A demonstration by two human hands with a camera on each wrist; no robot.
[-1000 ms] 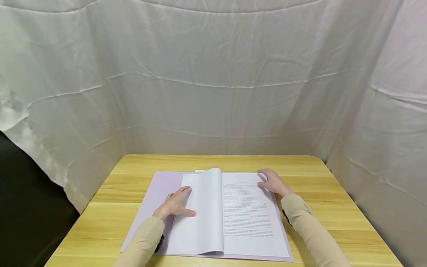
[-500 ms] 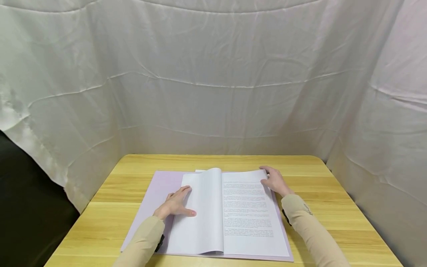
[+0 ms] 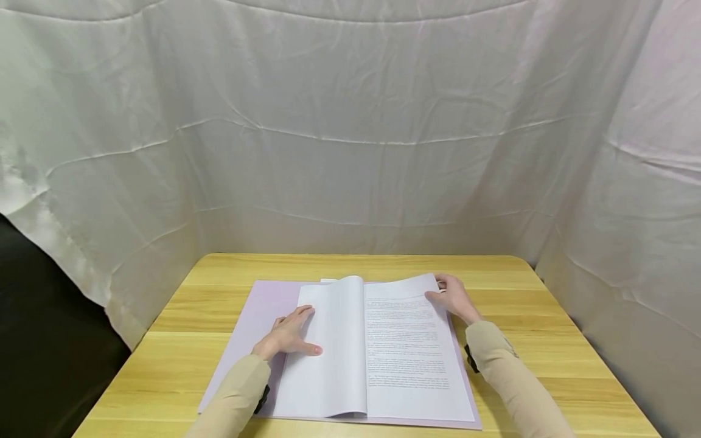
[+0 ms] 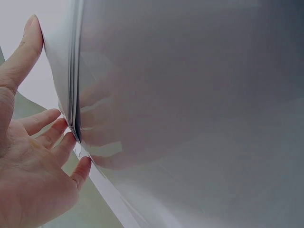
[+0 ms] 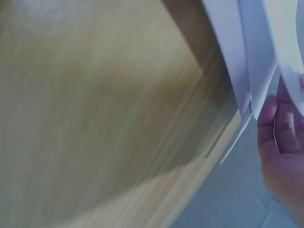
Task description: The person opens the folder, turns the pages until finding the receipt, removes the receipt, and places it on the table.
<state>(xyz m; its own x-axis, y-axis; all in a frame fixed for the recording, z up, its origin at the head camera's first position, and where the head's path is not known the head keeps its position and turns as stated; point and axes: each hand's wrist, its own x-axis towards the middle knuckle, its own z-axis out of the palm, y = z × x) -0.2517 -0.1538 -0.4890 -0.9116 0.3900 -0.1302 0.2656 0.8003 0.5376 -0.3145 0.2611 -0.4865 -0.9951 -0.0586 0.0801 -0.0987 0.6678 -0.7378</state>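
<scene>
A folder with a lilac cover (image 3: 276, 298) lies spread on the table, with white sheets inside. On its left half, turned pages (image 3: 342, 359) bulge up near the spine. My left hand (image 3: 287, 336) rests at their outer edge, thumb and fingers spread and straight; the left wrist view shows its fingertips (image 4: 59, 124) along the stacked page edges. At the top right corner of the printed page (image 3: 408, 340), my right hand (image 3: 451, 298) pinches the lifted corner between thumb and fingers. In the right wrist view, its curled fingers (image 5: 285, 126) are behind the raised paper.
The wooden table (image 3: 181, 365) has rounded far corners. A pale cloth curtain (image 3: 350, 182) hangs behind it and on both sides. Dark fabric (image 3: 44, 340) shows at the lower left. A small white tab (image 3: 327, 280) sticks out past the folder's top edge.
My right hand has taken hold of the right page's top corner and raised it, drawing it slightly leftward, so the page's top edge now curves up. My left hand has stayed in place.
</scene>
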